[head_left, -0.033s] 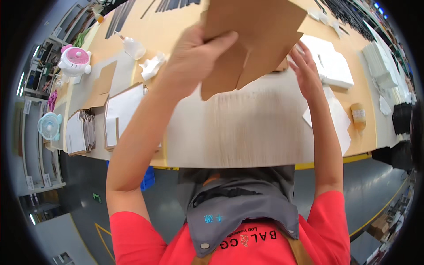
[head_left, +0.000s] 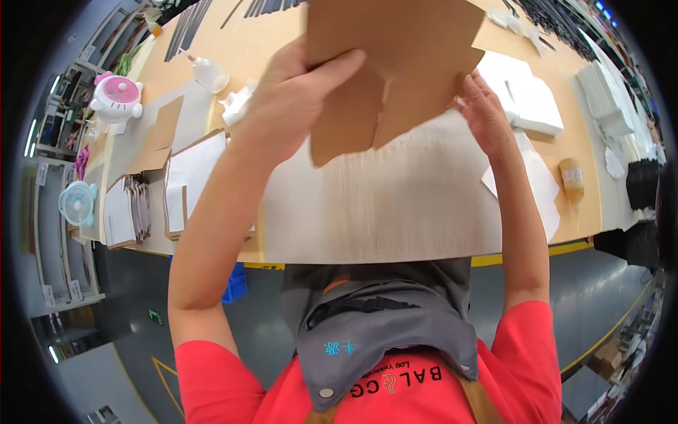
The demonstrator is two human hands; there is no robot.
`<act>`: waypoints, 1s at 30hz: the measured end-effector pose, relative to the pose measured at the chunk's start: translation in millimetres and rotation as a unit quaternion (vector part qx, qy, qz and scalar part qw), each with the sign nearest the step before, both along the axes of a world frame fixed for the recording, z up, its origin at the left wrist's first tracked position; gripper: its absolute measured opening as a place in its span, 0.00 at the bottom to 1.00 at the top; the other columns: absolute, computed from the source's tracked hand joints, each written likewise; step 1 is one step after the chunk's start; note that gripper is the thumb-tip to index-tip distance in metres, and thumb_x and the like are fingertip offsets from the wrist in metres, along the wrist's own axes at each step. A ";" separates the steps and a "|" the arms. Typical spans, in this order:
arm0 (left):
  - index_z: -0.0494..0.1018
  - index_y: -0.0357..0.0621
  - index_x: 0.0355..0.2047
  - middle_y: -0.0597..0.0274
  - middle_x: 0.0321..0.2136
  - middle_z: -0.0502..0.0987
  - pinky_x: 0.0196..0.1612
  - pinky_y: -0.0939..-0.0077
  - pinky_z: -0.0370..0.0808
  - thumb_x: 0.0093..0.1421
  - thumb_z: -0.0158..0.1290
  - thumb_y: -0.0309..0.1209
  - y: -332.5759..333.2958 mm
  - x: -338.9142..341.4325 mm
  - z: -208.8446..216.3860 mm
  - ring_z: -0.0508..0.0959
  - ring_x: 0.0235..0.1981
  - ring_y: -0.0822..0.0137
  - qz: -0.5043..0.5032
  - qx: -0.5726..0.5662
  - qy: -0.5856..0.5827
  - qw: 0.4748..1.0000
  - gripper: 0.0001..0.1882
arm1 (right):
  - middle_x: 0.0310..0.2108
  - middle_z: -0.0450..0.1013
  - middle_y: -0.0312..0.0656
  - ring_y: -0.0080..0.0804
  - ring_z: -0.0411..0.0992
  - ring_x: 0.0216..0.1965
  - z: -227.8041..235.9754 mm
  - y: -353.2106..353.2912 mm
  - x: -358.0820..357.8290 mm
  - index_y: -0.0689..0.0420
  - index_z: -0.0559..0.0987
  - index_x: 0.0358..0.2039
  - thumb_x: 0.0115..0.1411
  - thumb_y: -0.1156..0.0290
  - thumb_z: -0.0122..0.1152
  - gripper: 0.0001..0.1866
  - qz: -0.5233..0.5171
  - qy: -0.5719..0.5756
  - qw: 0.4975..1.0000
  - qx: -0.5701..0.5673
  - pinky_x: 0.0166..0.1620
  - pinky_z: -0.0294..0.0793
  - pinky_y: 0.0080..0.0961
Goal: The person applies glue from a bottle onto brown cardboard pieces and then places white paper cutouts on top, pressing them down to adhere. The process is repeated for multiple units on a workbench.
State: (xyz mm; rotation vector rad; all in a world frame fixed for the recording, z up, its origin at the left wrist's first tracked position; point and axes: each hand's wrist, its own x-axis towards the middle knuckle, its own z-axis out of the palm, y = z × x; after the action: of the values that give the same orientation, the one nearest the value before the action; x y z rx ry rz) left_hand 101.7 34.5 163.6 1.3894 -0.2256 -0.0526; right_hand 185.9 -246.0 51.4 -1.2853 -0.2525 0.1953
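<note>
A brown cardboard sheet (head_left: 395, 63) with a slit and notched edges is held up over the far middle of the table, its top cut off by the picture's upper rim. My left hand (head_left: 293, 102) grips its left side, thumb flat on the near face and the other fingers hidden behind. At the sheet's right edge, my right hand (head_left: 484, 106) has its fingers bent and the fingertips against the board. Below the sheet lies the pale, brown-streaked work mat (head_left: 381, 212).
Stacked white-faced cardboard pieces (head_left: 194, 173) lie left, near a squeeze bottle (head_left: 210, 75) and crumpled tissue (head_left: 236, 106). White sheets (head_left: 526, 102) and an amber jar (head_left: 571, 178) are right. Two small fans (head_left: 117, 97) stand at the left edge; black strips (head_left: 187, 28) lie far left.
The cardboard sheet and my left hand have shifted slightly left. My right hand stays at the sheet's right edge, its fingertips a little more bent in.
</note>
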 end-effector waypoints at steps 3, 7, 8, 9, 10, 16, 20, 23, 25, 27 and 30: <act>0.74 0.36 0.52 0.58 0.45 0.81 0.48 0.70 0.80 0.67 0.55 0.28 17.9 -28.4 -13.0 0.82 0.44 0.66 0.015 -0.094 0.064 0.993 0.15 | 0.47 0.78 0.35 0.21 0.74 0.47 2.8 -7.3 -29.6 0.60 0.77 0.55 0.67 0.62 0.62 0.21 0.047 0.060 0.997 -0.027 0.54 0.71 0.24; 0.75 0.38 0.51 0.59 0.44 0.81 0.49 0.70 0.80 0.66 0.57 0.28 28.8 -52.2 -53.8 0.82 0.45 0.67 0.011 -0.138 0.141 0.980 0.14 | 0.41 0.80 0.35 0.18 0.76 0.40 22.1 -17.3 -87.4 0.61 0.79 0.52 0.65 0.65 0.64 0.18 0.024 0.105 0.989 -0.104 0.45 0.74 0.18; 0.75 0.38 0.50 0.59 0.44 0.82 0.49 0.71 0.80 0.66 0.58 0.28 28.7 -57.1 -64.8 0.82 0.45 0.67 0.011 -0.142 0.163 0.976 0.14 | 0.40 0.80 0.35 0.18 0.76 0.40 21.1 -21.9 -98.6 0.61 0.79 0.51 0.65 0.65 0.64 0.18 0.011 0.118 0.985 -0.127 0.45 0.74 0.17; 0.72 0.38 0.55 0.59 0.45 0.80 0.49 0.71 0.79 0.65 0.59 0.27 26.4 -61.1 -75.7 0.82 0.44 0.68 0.037 -0.123 0.235 0.963 0.19 | 0.38 0.80 0.36 0.17 0.76 0.38 15.0 -28.8 -109.3 0.61 0.79 0.50 0.64 0.66 0.65 0.17 0.008 0.110 0.982 -0.153 0.44 0.74 0.17; 0.69 0.37 0.58 0.57 0.48 0.79 0.50 0.71 0.79 0.65 0.59 0.27 24.8 -64.2 -91.9 0.81 0.45 0.68 0.043 -0.050 0.208 0.976 0.23 | 0.38 0.80 0.36 0.17 0.76 0.37 5.9 -31.0 -119.0 0.62 0.79 0.50 0.65 0.67 0.64 0.17 -0.003 0.117 0.980 -0.160 0.43 0.74 0.17; 0.51 0.43 0.72 0.56 0.46 0.74 0.47 0.75 0.78 0.60 0.59 0.20 18.1 -88.4 -149.9 0.79 0.45 0.72 0.090 0.223 0.136 0.961 0.43 | 0.30 0.78 0.35 0.17 0.73 0.31 -45.7 -35.4 -155.4 0.65 0.77 0.53 0.64 0.71 0.64 0.19 -0.091 0.047 0.926 -0.362 0.37 0.73 0.17; 0.55 0.47 0.71 0.58 0.43 0.72 0.44 0.75 0.79 0.59 0.58 0.18 17.1 -87.6 -144.7 0.79 0.41 0.72 0.103 0.230 0.141 0.957 0.42 | 0.25 0.74 0.34 0.20 0.70 0.27 -43.1 -32.0 -162.6 0.63 0.75 0.57 0.61 0.72 0.66 0.24 -0.124 -0.001 0.906 -0.405 0.34 0.72 0.20; 0.60 0.46 0.69 0.55 0.45 0.72 0.44 0.73 0.79 0.58 0.59 0.20 14.2 -84.9 -142.3 0.78 0.43 0.68 0.117 0.338 0.103 0.928 0.39 | 0.27 0.71 0.36 0.24 0.68 0.26 -43.1 -34.6 -167.2 0.60 0.73 0.60 0.59 0.71 0.68 0.28 -0.125 -0.050 0.872 -0.470 0.34 0.72 0.23; 0.64 0.45 0.67 0.53 0.46 0.71 0.47 0.70 0.78 0.57 0.59 0.21 9.6 -91.6 -141.2 0.78 0.47 0.62 0.138 0.484 0.024 0.864 0.36 | 0.32 0.70 0.37 0.26 0.67 0.28 -41.2 -44.5 -167.2 0.58 0.72 0.61 0.58 0.70 0.70 0.30 -0.157 -0.105 0.832 -0.521 0.35 0.72 0.25; 0.66 0.46 0.65 0.51 0.50 0.70 0.53 0.67 0.75 0.58 0.61 0.24 6.4 -96.7 -143.6 0.74 0.53 0.56 0.157 0.492 -0.070 0.853 0.34 | 0.37 0.70 0.39 0.28 0.67 0.30 -33.5 -55.7 -160.9 0.55 0.71 0.62 0.57 0.68 0.71 0.32 -0.216 -0.186 0.777 -0.561 0.36 0.73 0.26; 0.66 0.48 0.66 0.51 0.59 0.67 0.62 0.59 0.67 0.60 0.61 0.31 -2.1 -101.2 -147.6 0.68 0.62 0.50 0.116 0.509 -0.171 0.836 0.32 | 0.45 0.72 0.43 0.35 0.69 0.39 -23.5 -132.8 -122.9 0.56 0.72 0.60 0.57 0.66 0.72 0.31 -0.314 -0.225 0.686 -0.617 0.44 0.73 0.30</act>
State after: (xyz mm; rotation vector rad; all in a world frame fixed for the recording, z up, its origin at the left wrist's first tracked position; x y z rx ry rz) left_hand 0.5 32.4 16.0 2.4922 -0.3465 0.3316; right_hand 63.0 -378.8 27.9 -2.7006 -0.0410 -0.7006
